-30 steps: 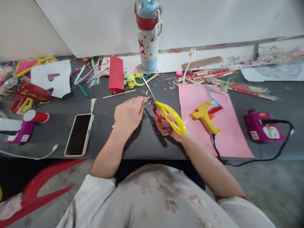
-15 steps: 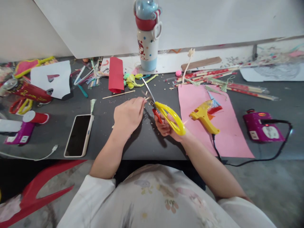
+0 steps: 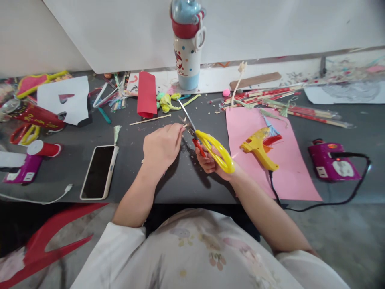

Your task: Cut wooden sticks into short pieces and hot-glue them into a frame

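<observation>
My right hand [image 3: 212,158] grips a pair of scissors [image 3: 215,150] with one yellow and one red handle. Their blades are spread and point up and left. Pinched in my left hand [image 3: 164,146] is a thin wooden stick [image 3: 185,123], mostly hidden by the fingers; its end sits by the scissor blades. Small pale bits are scattered on the grey table below both hands. A longer bare stick [image 3: 150,119] lies just beyond my left hand, in front of a folded red paper [image 3: 146,94].
A bottle [image 3: 189,52] stands behind my hands. To the right, a yellow glue gun [image 3: 258,144] lies on pink paper [image 3: 240,180], near a purple power box [image 3: 332,160] with a black cord. At left are a phone [image 3: 99,172], a red can [image 3: 39,114] and a thread spool [image 3: 45,148].
Both hands stay almost in place, still holding the stick and the scissors. The view has shifted very slightly; otherwise the table looks the same.
</observation>
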Demonstrator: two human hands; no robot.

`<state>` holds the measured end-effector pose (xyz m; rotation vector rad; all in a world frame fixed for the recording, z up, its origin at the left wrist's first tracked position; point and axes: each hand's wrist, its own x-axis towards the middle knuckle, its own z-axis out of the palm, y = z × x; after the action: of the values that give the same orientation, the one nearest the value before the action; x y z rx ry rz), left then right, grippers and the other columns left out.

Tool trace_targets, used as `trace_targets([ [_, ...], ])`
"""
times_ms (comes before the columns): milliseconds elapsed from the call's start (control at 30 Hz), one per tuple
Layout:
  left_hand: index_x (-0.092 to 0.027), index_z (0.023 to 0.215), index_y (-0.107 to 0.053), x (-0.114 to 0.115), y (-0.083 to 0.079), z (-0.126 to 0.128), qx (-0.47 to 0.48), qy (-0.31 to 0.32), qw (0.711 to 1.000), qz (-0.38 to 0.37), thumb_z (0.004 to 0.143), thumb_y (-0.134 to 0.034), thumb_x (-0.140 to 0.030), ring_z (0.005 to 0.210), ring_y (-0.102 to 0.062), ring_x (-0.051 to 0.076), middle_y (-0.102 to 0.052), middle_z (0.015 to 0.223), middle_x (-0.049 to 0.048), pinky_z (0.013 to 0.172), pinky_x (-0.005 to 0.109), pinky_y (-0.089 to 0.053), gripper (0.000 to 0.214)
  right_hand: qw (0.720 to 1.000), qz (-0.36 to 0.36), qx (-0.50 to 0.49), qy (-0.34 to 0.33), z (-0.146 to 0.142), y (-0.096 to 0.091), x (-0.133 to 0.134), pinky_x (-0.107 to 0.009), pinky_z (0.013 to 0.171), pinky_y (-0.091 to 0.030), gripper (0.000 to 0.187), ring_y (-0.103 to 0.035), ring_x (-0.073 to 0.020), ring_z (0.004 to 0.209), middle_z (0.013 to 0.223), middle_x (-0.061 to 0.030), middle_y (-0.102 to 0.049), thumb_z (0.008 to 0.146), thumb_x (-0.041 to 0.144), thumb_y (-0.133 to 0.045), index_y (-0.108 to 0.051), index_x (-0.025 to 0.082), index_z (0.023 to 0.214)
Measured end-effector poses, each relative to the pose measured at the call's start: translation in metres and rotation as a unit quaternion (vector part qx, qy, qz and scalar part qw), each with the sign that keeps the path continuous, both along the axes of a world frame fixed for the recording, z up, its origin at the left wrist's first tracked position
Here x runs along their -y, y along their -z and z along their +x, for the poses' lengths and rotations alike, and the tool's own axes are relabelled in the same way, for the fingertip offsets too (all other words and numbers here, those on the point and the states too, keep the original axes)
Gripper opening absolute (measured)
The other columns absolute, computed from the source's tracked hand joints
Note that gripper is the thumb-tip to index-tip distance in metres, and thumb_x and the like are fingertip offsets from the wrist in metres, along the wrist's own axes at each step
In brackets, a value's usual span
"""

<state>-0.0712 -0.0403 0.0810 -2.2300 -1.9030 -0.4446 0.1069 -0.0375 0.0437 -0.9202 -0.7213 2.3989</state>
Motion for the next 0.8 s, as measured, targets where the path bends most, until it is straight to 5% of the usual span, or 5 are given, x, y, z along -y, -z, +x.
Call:
trace_targets([
  [800, -0.022, 0.096, -0.064, -0.0011, -0.001, -0.0002, 0.011, 0.0, 1.0, -0.013, 0.098, -0.032, -0.04, 0.074, -0.064, 0.015, -0.071, 0.084, 0.0021, 0.056, 0.028, -0.03, 0.036, 1.0, 0.003, 0.0, 0.007, 0.0001, 0.0012, 0.0013, -0.019, 0.04, -0.008, 0.03, -0.02, -0.0015, 0.04, 0.053, 0.0084, -0.032, 0.062, 0.039, -0.065, -0.05, 0.02, 0.08],
])
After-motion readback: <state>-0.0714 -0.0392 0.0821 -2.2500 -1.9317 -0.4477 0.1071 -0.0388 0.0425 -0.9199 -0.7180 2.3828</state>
